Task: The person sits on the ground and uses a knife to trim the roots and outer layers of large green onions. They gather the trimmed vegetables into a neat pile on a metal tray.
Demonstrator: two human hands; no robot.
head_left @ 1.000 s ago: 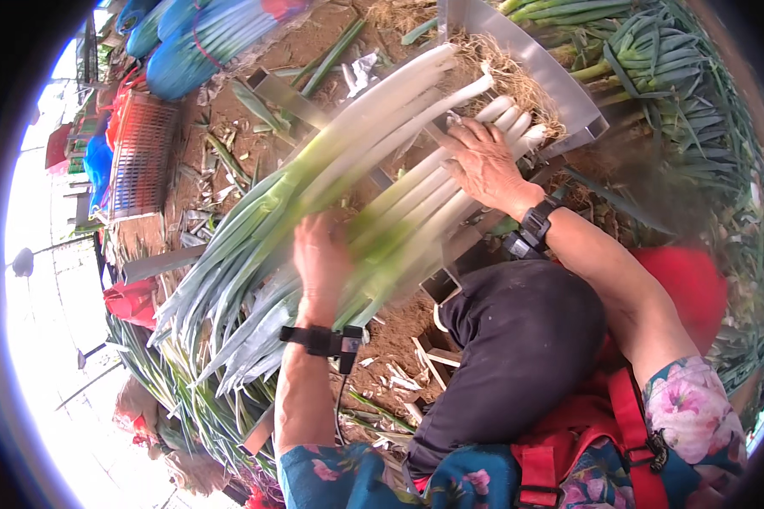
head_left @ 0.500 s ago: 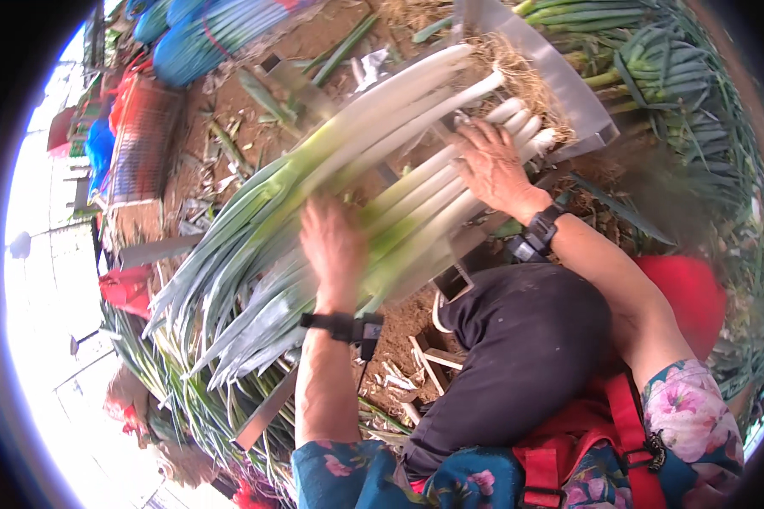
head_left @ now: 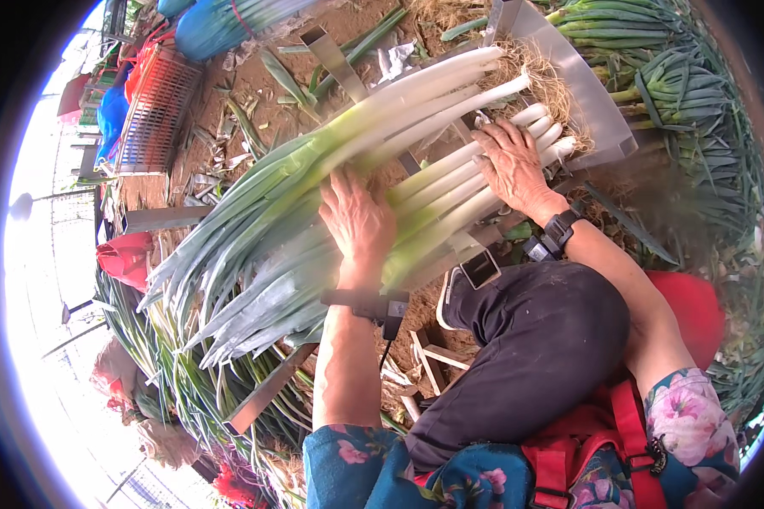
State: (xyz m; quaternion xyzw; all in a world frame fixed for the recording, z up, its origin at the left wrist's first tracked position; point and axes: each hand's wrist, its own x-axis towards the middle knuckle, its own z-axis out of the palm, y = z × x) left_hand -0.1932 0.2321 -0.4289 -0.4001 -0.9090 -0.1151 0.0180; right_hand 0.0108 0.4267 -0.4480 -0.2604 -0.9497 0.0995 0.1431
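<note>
Long leeks lie slantwise over a metal frame in two groups, white root ends at upper right and green leaves at lower left. The far leeks [head_left: 407, 92] are parted by a gap from the near leeks [head_left: 437, 188]. My left hand [head_left: 358, 216] lies over the green part of the near group, fingers stretched toward the gap. On the white stalks close to the roots rests my right hand [head_left: 514, 165], its fingers spread across them. Both hands are open; the undersides of their fingers are hidden. A grey plate [head_left: 598, 110] stands behind the roots.
Metal bars [head_left: 267, 390] of the frame stick out near my left forearm. More leeks [head_left: 675, 93] are piled at the right, and loose ones [head_left: 187, 373] lie at lower left. A wire-mesh crate [head_left: 157, 114] and blue-wrapped leeks [head_left: 221, 30] stand at the far left.
My left hand has shifted slightly right along the near leeks and is less blurred. My right hand stays on the white stalks. The whole view has shifted a little.
</note>
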